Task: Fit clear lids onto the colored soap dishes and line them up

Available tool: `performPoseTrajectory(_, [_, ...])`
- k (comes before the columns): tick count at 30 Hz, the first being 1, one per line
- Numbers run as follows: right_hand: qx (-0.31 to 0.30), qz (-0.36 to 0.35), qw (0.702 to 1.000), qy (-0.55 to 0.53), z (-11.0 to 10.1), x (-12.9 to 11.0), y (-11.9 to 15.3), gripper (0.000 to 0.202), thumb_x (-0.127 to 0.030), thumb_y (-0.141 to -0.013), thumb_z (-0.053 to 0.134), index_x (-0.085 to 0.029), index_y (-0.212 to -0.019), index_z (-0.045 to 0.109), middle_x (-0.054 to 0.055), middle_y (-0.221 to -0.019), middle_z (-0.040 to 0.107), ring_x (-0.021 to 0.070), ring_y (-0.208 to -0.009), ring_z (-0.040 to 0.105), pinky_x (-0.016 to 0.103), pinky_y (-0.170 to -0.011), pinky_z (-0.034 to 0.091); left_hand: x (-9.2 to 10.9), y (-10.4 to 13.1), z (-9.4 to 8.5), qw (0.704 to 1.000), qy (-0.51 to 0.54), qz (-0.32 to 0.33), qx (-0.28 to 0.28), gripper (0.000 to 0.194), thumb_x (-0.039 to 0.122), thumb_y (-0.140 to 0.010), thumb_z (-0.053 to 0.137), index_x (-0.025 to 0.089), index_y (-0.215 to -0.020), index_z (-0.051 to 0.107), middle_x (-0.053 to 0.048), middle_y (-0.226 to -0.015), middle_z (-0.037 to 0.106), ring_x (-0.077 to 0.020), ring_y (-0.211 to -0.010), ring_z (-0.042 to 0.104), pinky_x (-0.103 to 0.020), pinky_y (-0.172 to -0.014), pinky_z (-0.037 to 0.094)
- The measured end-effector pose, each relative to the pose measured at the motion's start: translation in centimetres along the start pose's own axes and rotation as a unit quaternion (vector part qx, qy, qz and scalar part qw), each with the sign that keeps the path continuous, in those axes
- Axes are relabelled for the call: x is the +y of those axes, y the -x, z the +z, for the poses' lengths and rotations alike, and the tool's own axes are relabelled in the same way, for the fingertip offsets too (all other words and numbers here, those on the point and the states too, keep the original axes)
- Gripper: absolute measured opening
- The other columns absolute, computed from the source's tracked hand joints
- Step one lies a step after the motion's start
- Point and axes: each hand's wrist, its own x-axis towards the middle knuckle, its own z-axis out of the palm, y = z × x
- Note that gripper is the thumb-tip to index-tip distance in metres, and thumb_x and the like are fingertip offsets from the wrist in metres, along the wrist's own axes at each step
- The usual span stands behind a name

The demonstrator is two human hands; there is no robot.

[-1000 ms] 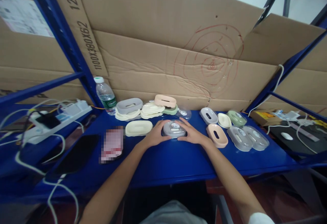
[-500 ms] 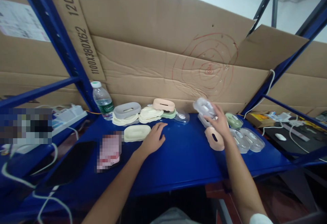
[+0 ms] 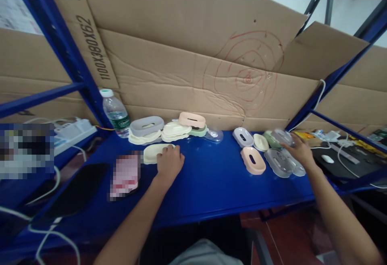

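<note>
My right hand (image 3: 300,151) pinches a clear plastic lid (image 3: 281,137) above other clear lids (image 3: 277,161) on the right of the blue table. Close by lie a green dish (image 3: 270,139) and a small cream piece (image 3: 261,142). A grey soap dish (image 3: 242,137) and a peach soap dish (image 3: 253,160), both with a slot, sit to their left. At the left, the curled fingers of my left hand (image 3: 171,161) are over the right end of a cream oval soap dish (image 3: 151,154). Its fingertips are partly hidden.
Behind stand stacked cream pieces (image 3: 174,131), a grey dish (image 3: 146,125), a peach dish (image 3: 192,119) and another clear lid (image 3: 215,136). A water bottle (image 3: 116,114) is at the back left, before cardboard (image 3: 169,67). A pink blurred item (image 3: 125,174) lies at the left.
My right hand has carried the clear lid rightward from above the grey dish to the other lids. My left hand has moved left onto the cream dish, its fingers now curled.
</note>
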Motion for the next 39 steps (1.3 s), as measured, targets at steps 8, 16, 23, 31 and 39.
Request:
performPoseTrajectory(8, [0.031, 0.054, 0.998, -0.017, 2.5, 0.1, -0.7, 0.086, -0.058, -0.089, 0.072, -0.015, -0.159, 0.046, 0.029, -0.152, 0.045, 0.0403, -0.125, 0.056, 0.044, -0.097, 0.042, 1.0, 0.0, 0.5, 0.995, 0.025, 0.093, -0.037, 0.03, 0.024, -0.098, 0.049, 0.02, -0.119, 0.07, -0.015, -0.119, 0.07, -0.0324, -0.112, 0.066, -0.045, -0.095, 0.05])
performPoseTrajectory(16, [-0.008, 0.087, 0.996, -0.018, 3.3, -0.7, -2.3, 0.086, -0.062, -0.089, 0.07, -0.013, -0.156, 0.047, 0.03, -0.152, 0.044, 0.0387, -0.123, 0.061, 0.046, -0.101, 0.045, 1.4, 0.0, 0.6, 0.986, 0.066, 0.148, -0.044, 0.029, 0.021, -0.097, 0.05, 0.021, -0.115, 0.072, -0.013, -0.119, 0.072, -0.0322, -0.111, 0.068, -0.047, -0.096, 0.051])
performPoseTrajectory(23, [0.061, 0.079, 0.995, -0.006, 0.2, 1.7, 3.4, 0.083, -0.067, -0.087, 0.069, -0.028, -0.157, 0.047, 0.019, -0.155, 0.046, 0.0388, -0.135, 0.054, 0.05, -0.108, 0.046, 1.2, -0.1, 0.9, 0.981, 0.081, 0.167, -0.047, 0.034, 0.022, -0.098, 0.048, 0.022, -0.125, 0.069, -0.013, -0.125, 0.072, -0.0322, -0.114, 0.068, -0.046, -0.098, 0.052])
performPoseTrajectory(31, [0.073, 0.118, 0.99, 0.008, -0.5, 5.8, 8.6, 0.098, -0.085, -0.08, 0.059, -0.024, -0.156, 0.049, 0.022, -0.156, 0.047, 0.0478, -0.13, 0.059, 0.059, -0.102, 0.051, 1.6, 0.1, 1.1, 0.979, 0.094, 0.175, -0.036, 0.033, 0.021, -0.096, 0.049, 0.022, -0.122, 0.069, -0.013, -0.122, 0.073, -0.0316, -0.113, 0.068, -0.047, -0.098, 0.051])
performPoseTrajectory(39, [0.093, 0.072, 0.993, 0.023, 0.3, 5.1, 8.1, 0.108, -0.089, -0.081, 0.053, -0.019, -0.162, 0.037, 0.025, -0.156, 0.047, 0.0471, -0.13, 0.059, 0.056, -0.102, 0.052, 1.6, 0.3, 1.3, 0.977, 0.096, 0.184, -0.04, 0.032, 0.021, -0.095, 0.051, 0.025, -0.12, 0.07, -0.012, -0.128, 0.072, -0.0333, -0.12, 0.066, -0.056, -0.106, 0.042])
